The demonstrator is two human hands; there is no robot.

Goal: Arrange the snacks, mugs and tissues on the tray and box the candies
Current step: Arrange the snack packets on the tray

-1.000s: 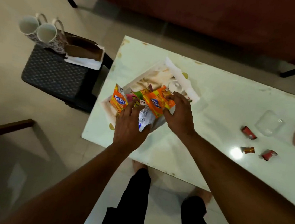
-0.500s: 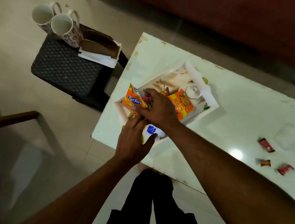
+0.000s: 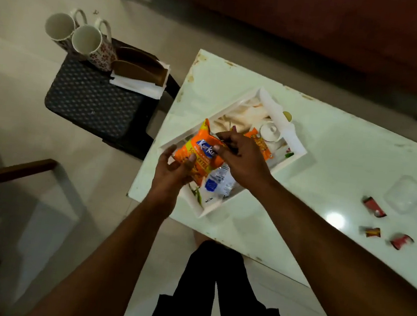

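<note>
My left hand and right hand both grip an orange snack packet over the near end of the white tray on the desk. Three candies lie far right on the desk; two mugs and tissues sit on the stool to the left.

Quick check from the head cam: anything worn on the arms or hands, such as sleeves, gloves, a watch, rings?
Nothing visible. Left hand and right hand are bare, without gloves, and both forearms are uncovered to the frame edge. No watch, band or ring shows. Lighting is dim, so a thin ring could be missed.
</note>
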